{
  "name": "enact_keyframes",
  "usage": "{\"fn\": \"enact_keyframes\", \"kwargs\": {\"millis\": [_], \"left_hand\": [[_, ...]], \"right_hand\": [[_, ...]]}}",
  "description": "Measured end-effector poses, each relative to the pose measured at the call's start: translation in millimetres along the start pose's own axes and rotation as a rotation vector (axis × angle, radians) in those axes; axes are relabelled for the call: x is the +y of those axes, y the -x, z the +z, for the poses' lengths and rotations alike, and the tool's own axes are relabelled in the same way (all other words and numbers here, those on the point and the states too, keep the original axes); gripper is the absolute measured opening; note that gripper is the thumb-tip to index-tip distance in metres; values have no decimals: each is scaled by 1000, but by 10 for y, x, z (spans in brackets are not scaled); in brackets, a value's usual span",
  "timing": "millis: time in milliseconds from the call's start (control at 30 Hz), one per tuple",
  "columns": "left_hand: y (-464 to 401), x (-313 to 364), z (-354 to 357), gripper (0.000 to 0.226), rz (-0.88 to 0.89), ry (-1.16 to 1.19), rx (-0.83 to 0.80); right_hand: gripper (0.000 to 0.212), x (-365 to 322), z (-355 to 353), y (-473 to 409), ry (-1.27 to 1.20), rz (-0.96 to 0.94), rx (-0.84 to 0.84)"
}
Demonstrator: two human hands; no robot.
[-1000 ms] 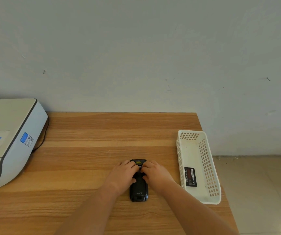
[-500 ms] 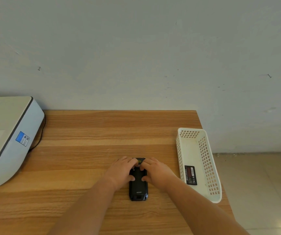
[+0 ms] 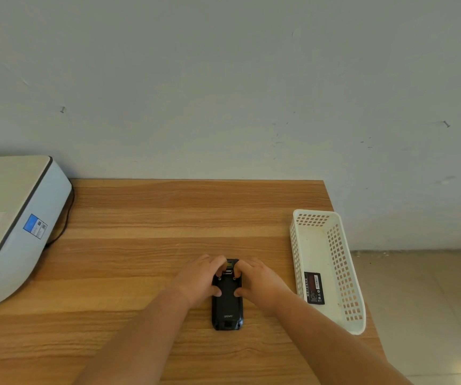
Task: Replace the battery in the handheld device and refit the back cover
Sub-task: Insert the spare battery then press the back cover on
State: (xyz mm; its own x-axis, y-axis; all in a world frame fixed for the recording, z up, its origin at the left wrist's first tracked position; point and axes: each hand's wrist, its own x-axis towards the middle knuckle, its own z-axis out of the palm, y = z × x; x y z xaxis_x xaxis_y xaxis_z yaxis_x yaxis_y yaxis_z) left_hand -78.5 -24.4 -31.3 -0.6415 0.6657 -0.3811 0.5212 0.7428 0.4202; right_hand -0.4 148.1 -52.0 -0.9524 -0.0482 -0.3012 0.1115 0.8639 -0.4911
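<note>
A black handheld device (image 3: 227, 304) lies back side up on the wooden table (image 3: 146, 245), its back cover in place. My left hand (image 3: 198, 280) grips its upper left edge, fingertips curled onto the top end and thumb on the cover. My right hand (image 3: 258, 282) mirrors it on the upper right edge, with the thumb pressed on the cover. A black battery (image 3: 314, 287) with a red label lies inside the white basket (image 3: 343, 276) to the right.
A white and grey printer (image 3: 10, 226) with a black cable (image 3: 67, 218) stands at the table's left. The basket sits at the table's right edge, beyond which is tiled floor (image 3: 429, 315). A grey wall (image 3: 223, 79) backs the table.
Both hands stay on the device's upper end; fingertips have shifted slightly at the top and the thumbs now rest lower on the cover. The camera view has dipped a little.
</note>
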Motion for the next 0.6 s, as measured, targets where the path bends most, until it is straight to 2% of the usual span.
{"fn": "enact_keyframes", "kwargs": {"millis": [400,600], "left_hand": [[-77,-5,11,57,-48,-7,-36],[-56,-3,57,59,-105,29,4]], "right_hand": [[37,-4,-51,-74,107,-80,-44],[41,-49,-28,-75,61,-14,-22]]}}
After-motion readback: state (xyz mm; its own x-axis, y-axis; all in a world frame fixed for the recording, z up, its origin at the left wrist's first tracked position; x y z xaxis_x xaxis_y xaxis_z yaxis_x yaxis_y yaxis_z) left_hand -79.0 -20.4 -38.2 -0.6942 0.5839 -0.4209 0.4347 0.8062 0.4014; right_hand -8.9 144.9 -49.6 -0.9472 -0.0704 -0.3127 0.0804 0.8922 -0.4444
